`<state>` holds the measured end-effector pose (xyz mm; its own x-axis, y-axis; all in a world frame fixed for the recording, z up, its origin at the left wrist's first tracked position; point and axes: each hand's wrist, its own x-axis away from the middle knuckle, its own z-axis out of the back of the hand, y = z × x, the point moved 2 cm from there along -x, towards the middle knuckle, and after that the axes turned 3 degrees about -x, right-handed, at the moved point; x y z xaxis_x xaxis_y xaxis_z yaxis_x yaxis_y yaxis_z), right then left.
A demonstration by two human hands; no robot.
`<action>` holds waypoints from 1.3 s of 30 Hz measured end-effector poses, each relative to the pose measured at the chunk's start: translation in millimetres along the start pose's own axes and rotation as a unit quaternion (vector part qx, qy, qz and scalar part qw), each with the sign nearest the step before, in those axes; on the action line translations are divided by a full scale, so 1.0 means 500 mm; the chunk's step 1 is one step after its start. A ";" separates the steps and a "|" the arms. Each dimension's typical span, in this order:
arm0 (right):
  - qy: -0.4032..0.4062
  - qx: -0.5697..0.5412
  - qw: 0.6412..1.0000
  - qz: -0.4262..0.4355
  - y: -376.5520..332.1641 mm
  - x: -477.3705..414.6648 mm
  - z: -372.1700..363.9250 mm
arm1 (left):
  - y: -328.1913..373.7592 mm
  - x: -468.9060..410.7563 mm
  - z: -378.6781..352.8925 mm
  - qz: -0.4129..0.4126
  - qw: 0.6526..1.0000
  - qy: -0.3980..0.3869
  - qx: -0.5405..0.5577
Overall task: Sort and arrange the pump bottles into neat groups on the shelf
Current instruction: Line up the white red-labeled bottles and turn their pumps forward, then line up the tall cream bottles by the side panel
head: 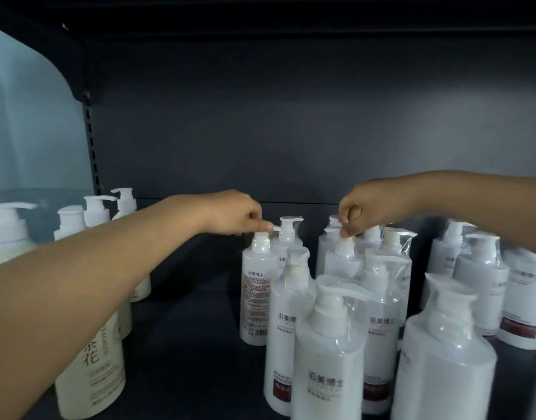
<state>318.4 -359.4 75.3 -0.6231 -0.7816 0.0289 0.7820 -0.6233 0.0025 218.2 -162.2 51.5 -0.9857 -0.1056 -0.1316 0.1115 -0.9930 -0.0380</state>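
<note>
Several white pump bottles stand on a dark shelf (185,344). My left hand (239,213) pinches the pump head of an upright white bottle (256,295) whose printed back label faces me. My right hand (356,212) pinches the pump top of a plastic-wrapped white bottle (340,262) in the middle cluster. In front of these stand more wrapped white bottles (327,359) with dark red label bands. A group of cream-coloured pump bottles (91,368) stands at the left, partly hidden by my left forearm.
Another cluster of wrapped white bottles (478,268) fills the right side. The shelf's dark back wall (291,131) rises behind everything. A slotted upright (91,140) and a pale panel (27,122) close the left end. A strip of bare shelf lies between the left and middle groups.
</note>
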 end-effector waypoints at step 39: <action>0.156 0.058 0.984 0.057 -0.449 0.256 -0.012 | -0.054 0.617 0.141 0.201 0.968 0.104 -0.112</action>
<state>63.0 -319.7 72.4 -0.4920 -0.8268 -0.2727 0.8320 -0.5387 0.1321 -97.7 -171.4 81.9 -0.8131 -0.4443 -0.3761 0.5273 -0.8359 -0.1526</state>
